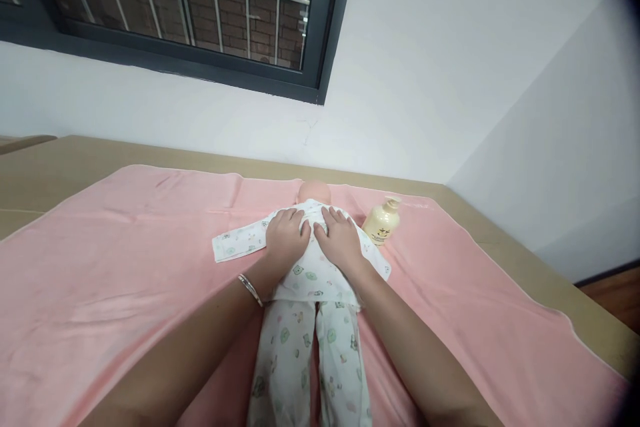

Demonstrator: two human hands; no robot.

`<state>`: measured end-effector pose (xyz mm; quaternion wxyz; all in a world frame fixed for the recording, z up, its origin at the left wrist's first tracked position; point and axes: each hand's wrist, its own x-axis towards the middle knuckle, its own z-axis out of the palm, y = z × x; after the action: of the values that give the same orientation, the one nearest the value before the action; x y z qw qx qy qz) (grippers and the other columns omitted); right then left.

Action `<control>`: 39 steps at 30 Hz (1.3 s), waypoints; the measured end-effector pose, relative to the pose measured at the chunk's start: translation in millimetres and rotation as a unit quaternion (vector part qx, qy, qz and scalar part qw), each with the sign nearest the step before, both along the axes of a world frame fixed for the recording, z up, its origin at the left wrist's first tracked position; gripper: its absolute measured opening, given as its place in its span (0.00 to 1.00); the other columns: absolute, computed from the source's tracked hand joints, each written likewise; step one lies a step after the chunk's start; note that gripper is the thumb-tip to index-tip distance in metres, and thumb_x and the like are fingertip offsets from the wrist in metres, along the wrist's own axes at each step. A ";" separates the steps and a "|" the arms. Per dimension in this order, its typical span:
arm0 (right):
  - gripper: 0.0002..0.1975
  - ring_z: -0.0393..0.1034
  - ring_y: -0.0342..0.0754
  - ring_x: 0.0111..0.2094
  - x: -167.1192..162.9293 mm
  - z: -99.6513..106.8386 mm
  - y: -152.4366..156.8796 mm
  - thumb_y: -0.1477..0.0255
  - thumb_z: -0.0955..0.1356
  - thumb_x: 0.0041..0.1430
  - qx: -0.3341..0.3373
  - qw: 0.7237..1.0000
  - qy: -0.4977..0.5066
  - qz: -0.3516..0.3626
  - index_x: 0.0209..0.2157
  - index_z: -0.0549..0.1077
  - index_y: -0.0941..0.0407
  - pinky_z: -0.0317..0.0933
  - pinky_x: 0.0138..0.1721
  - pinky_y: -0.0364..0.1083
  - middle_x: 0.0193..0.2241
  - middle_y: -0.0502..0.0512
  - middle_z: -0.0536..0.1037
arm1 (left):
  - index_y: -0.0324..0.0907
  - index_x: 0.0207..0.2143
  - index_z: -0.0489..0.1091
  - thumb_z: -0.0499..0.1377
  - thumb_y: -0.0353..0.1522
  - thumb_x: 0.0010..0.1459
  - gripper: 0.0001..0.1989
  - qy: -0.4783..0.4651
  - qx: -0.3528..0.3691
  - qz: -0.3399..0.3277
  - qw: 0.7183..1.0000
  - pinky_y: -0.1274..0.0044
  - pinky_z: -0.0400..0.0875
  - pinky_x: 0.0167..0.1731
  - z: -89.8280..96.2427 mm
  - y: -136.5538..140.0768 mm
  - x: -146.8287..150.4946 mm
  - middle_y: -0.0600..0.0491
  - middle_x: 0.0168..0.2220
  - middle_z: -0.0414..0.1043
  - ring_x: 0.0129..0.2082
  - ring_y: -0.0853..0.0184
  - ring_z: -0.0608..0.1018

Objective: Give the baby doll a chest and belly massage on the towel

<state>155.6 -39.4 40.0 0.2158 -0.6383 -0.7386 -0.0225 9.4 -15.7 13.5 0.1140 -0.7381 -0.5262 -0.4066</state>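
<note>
A baby doll [314, 192] lies stretched out on a pink blanket [150, 240], its bald head at the far end. It wears a white printed top [313, 273] and matching white trousers [287, 360]. My left hand [287, 233] rests flat on the left side of the doll's upper body, fingers extended. On the right side of the upper body, my right hand [340, 235] lies flat in the same way. The thumbs point toward each other with a small gap between them. One sleeve spreads out to the left; the other is partly behind my right hand and forearm.
Just right of the doll stands a cream pump bottle [383, 221]. The blanket covers much of a tan tabletop [200, 157]. Behind it rises a white wall [400, 80] with a dark-framed, barred window [200, 13]. Another wall meets it at the right.
</note>
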 end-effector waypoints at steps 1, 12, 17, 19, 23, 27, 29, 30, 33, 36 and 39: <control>0.28 0.50 0.59 0.65 2.7 -1.3 4.1 0.59 0.57 0.67 -0.014 1.000 0.009 0.010 0.64 0.58 0.57 0.42 0.63 0.58 0.64 0.62 0.59 | 0.37 0.49 0.72 0.50 0.32 0.63 0.17 0.011 -0.018 -0.013 1.000 0.64 0.67 0.52 0.4 2.3 -0.5 0.43 0.49 0.74 0.51 0.55 0.73; 0.24 0.60 0.59 0.59 -13.0 5.9 -16.4 0.67 0.55 0.68 0.035 0.997 -0.069 -0.003 0.60 0.63 0.61 0.47 0.60 0.57 0.58 0.67 0.67 | 0.40 0.39 0.75 0.49 0.32 0.66 0.14 0.028 0.053 -0.048 0.997 0.68 0.70 0.49 -1.8 -2.8 -0.5 0.45 0.44 0.77 0.48 0.59 0.76; 0.25 0.63 0.61 0.57 -19.4 7.3 -23.6 0.67 0.56 0.68 0.023 0.996 -0.081 -0.018 0.60 0.63 0.63 0.46 0.60 0.59 0.57 0.72 0.67 | 0.40 0.37 0.75 0.48 0.34 0.66 0.16 0.024 0.016 -0.019 0.999 0.68 0.72 0.45 0.2 -8.0 2.2 0.45 0.44 0.77 0.46 0.58 0.77; 0.26 0.57 0.61 0.62 -12.8 5.3 -14.8 0.65 0.56 0.67 -0.004 0.999 -0.052 0.001 0.63 0.59 0.62 0.44 0.61 0.59 0.61 0.71 0.62 | 0.39 0.45 0.73 0.47 0.34 0.67 0.17 0.025 -0.011 -0.033 0.999 0.66 0.69 0.51 1.0 -4.3 1.4 0.44 0.50 0.74 0.53 0.56 0.74; 0.31 0.41 0.59 0.68 3.7 -1.0 5.8 0.60 0.56 0.67 -0.044 0.998 0.012 0.052 0.66 0.51 0.59 0.37 0.64 0.59 0.67 0.64 0.50 | 0.39 0.59 0.63 0.46 0.35 0.67 0.21 0.043 -0.078 -0.064 0.994 0.57 0.59 0.59 0.0 6.6 -2.7 0.42 0.61 0.63 0.62 0.52 0.64; 0.30 0.43 0.59 0.67 6.9 -2.8 7.5 0.60 0.57 0.67 -0.027 0.998 0.007 0.058 0.66 0.53 0.58 0.37 0.64 0.58 0.67 0.64 0.52 | 0.39 0.54 0.68 0.46 0.35 0.67 0.19 0.043 -0.038 -0.074 0.996 0.61 0.62 0.57 -1.2 7.3 -4.2 0.43 0.56 0.69 0.58 0.55 0.69; 0.28 0.50 0.58 0.65 2.3 -0.5 1.0 0.62 0.57 0.67 -0.002 0.998 -0.026 0.049 0.64 0.57 0.59 0.41 0.63 0.56 0.64 0.66 0.58 | 0.40 0.46 0.73 0.47 0.34 0.66 0.16 0.031 0.011 -0.072 0.997 0.66 0.66 0.53 -0.9 2.7 -3.2 0.44 0.49 0.74 0.52 0.58 0.73; 0.26 0.55 0.58 0.63 -1.0 1.2 -3.2 0.63 0.57 0.68 0.015 0.998 -0.045 0.043 0.63 0.59 0.60 0.43 0.62 0.55 0.62 0.67 0.62 | 0.41 0.41 0.74 0.48 0.34 0.66 0.15 0.030 0.030 -0.066 0.997 0.67 0.68 0.50 -0.5 -0.3 -2.5 0.45 0.45 0.76 0.49 0.59 0.75; 0.22 0.68 0.57 0.52 -11.5 7.2 -15.9 0.67 0.55 0.69 0.051 0.995 -0.090 0.015 0.56 0.67 0.60 0.54 0.55 0.53 0.51 0.67 0.73 | 0.41 0.29 0.74 0.48 0.33 0.65 0.17 0.043 0.043 -0.026 0.998 0.69 0.71 0.41 2.1 -9.4 0.5 0.47 0.35 0.77 0.41 0.59 0.77; 0.20 0.72 0.56 0.42 -18.1 12.1 -23.5 0.68 0.54 0.68 0.046 0.994 -0.096 -0.014 0.50 0.71 0.58 0.59 0.46 0.52 0.42 0.63 0.77 | 0.41 0.25 0.72 0.49 0.33 0.65 0.18 0.042 0.023 0.021 0.999 0.70 0.71 0.33 5.1 -15.6 3.7 0.47 0.30 0.76 0.35 0.60 0.78; 0.20 0.72 0.57 0.44 -18.4 13.2 -22.9 0.66 0.56 0.67 0.031 0.996 -0.073 -0.035 0.52 0.70 0.57 0.58 0.48 0.53 0.45 0.64 0.76 | 0.41 0.27 0.73 0.49 0.33 0.64 0.16 0.023 0.009 0.035 0.999 0.71 0.71 0.34 5.9 -17.0 6.4 0.46 0.33 0.78 0.36 0.60 0.78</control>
<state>137.2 -62.2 53.1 0.1798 -0.6536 -0.7284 -0.0994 15.8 -32.7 19.4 0.1469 -0.7277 -0.5450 -0.3896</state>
